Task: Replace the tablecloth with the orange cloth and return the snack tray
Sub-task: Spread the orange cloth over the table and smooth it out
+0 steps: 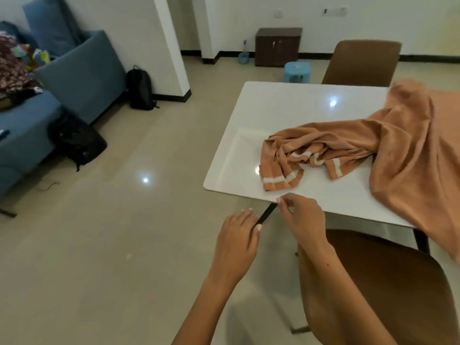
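The orange cloth (388,150) with white stripes lies bunched on the white table (286,110). Its right part is draped over the table's right side and hangs past the front edge. A striped corner of it lies near the front left of the tabletop. My right hand (301,220) hovers at the table's front edge just below that corner, fingers loosely bent, holding nothing. My left hand (239,235) is lower and to the left over the floor, relaxed and empty. No snack tray is in view.
A brown chair (388,290) stands under my right arm and another chair (361,63) at the table's far side. A blue sofa (74,70) with patterned fabric (10,68) and two black bags (139,88) are at the left. A blue stool (297,70) and a dark cabinet (277,46) stand behind.
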